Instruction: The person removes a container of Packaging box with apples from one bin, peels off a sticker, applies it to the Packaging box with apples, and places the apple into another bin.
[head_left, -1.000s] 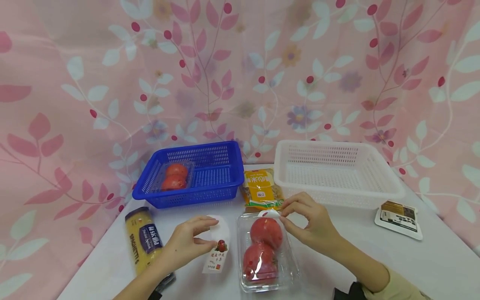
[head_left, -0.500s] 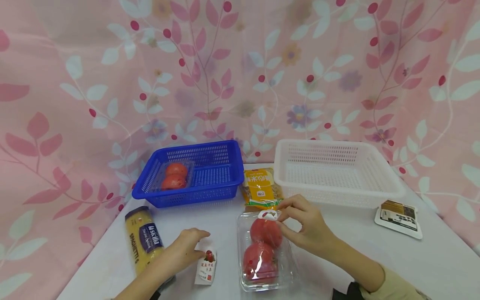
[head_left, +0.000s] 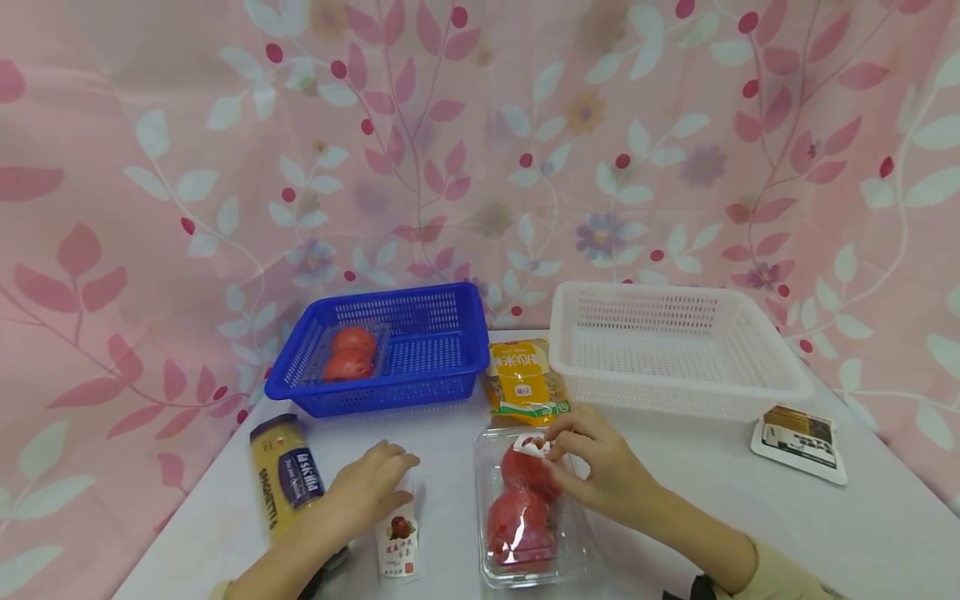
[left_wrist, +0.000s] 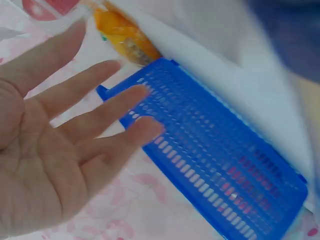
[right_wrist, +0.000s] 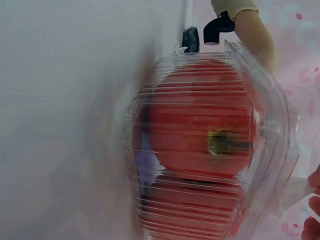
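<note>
Head view: your right hand point(head_left: 600, 471), thumb and fingers pinching one white label point(head_left: 529, 443); left of and below that hand, one clear box point(head_left: 572, 537) holding two red fruits point(head_left: 521, 525), label at its far end. Your left hand point(head_left: 365, 492), fingers extended and spread, nothing gripped; just nearer you, one printed strip point(head_left: 398, 552); to its left, one spaghetti pack point(head_left: 273, 462); beyond it, one blue basket point(head_left: 408, 392).

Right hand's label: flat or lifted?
Lifted, at least partly: right wrist view shows the label slanting off the clear box to the fingers.
</note>
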